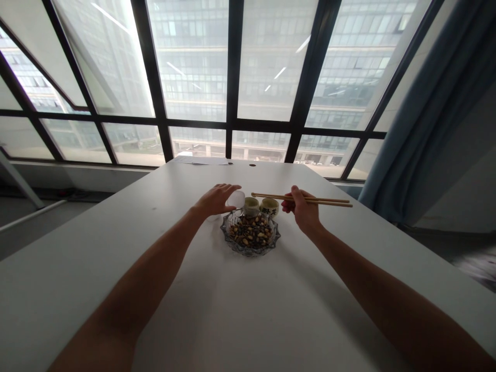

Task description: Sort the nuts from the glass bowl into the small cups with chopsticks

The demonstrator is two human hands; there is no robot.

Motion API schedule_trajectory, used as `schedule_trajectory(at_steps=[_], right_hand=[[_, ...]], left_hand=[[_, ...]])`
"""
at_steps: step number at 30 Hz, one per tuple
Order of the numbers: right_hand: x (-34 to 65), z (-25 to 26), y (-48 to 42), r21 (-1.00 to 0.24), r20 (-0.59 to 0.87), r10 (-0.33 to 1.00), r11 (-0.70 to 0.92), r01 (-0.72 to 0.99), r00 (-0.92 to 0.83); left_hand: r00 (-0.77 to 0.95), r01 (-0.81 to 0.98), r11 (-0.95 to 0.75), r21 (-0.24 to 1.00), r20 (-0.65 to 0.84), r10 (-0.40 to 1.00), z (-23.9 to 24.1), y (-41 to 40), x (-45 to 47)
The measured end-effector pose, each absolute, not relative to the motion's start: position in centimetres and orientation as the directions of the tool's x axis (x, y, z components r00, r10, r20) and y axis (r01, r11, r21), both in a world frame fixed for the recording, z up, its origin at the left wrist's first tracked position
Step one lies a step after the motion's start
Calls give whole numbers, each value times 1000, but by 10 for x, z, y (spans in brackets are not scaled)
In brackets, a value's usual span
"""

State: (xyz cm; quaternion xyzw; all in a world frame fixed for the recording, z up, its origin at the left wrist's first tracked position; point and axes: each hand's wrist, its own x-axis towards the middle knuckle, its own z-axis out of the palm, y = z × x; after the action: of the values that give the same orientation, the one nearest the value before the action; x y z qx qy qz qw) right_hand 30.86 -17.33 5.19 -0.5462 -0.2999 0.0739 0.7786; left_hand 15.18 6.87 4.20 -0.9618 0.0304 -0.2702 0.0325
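The chopsticks [310, 199] are pale bare wood, matt and smooth. The small cup [236, 198] is frosted and translucent white; plastic or glass cannot be told. The scalloped bowl [248, 250] is clear pressed glass, glossy along its faceted rim, and holds dry, dull, rough-looking nuts and seeds [251, 231]. The plain teacup [251, 205] and the lettered teacup [269, 207] look like glazed ceramic with a soft sheen. The tabletop [232, 310] is white, smooth and matt. The window frame [234, 77] is dark matt metal, and the curtain [426, 129] is blue cloth.
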Motion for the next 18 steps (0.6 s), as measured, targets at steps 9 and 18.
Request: schedule_trajectory(at_steps=[9,18], right_hand=[[278,32,-145,-738,646,544,267,619,536],[278,38,-144,-777,613,520,259,573,595]], left_hand=[[829,-61,-997,-39,554,-73,43,71,153],[856,-3,-1000,-3,517,-4,45,65,151]])
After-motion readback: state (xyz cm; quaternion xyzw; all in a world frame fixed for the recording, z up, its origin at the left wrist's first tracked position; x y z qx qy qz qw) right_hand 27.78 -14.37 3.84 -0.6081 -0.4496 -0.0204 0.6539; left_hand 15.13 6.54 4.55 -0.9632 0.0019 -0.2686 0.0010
